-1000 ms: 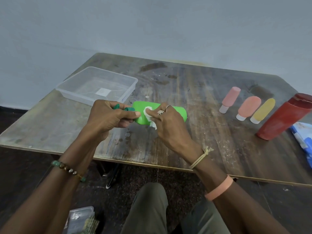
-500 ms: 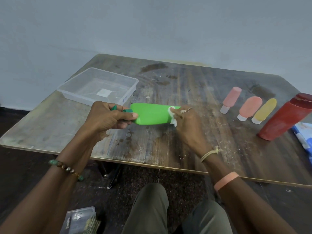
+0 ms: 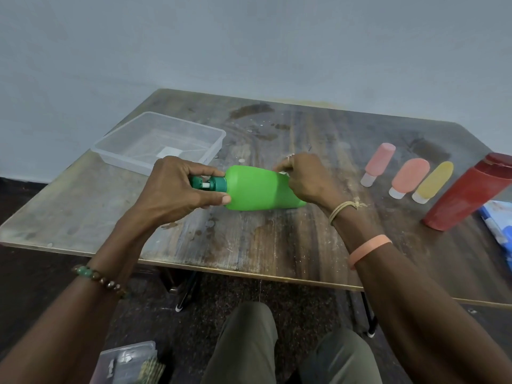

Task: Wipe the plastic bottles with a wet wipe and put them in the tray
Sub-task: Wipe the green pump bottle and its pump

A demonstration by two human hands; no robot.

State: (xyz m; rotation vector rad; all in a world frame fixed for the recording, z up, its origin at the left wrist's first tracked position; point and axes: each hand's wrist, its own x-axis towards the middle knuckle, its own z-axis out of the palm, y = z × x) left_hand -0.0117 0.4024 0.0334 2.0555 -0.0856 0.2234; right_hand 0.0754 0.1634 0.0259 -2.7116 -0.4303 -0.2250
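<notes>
Right hand point(image 3: 307, 178) has slid from mid-body to the base end of the green bottle point(image 3: 252, 189), taking the wet wipe point(image 3: 283, 173) with it. Only a white sliver of the wipe shows under the curled fingers, which pin it against the bottle. Left hand point(image 3: 180, 187) grips the neck, thumb and fingers wrapped round the dark green pump point(image 3: 210, 185). Bottle lies sideways between both hands, low over the table point(image 3: 249, 239); can't tell if it touches. Clear tray point(image 3: 213, 139) sits just beyond the left hand. Out past the right hand, well apart from it: pink bottle point(image 3: 378, 164), salmon bottle point(image 3: 410, 177), yellow bottle point(image 3: 435, 181), then the big red bottle point(image 3: 468, 192), all lying down.
</notes>
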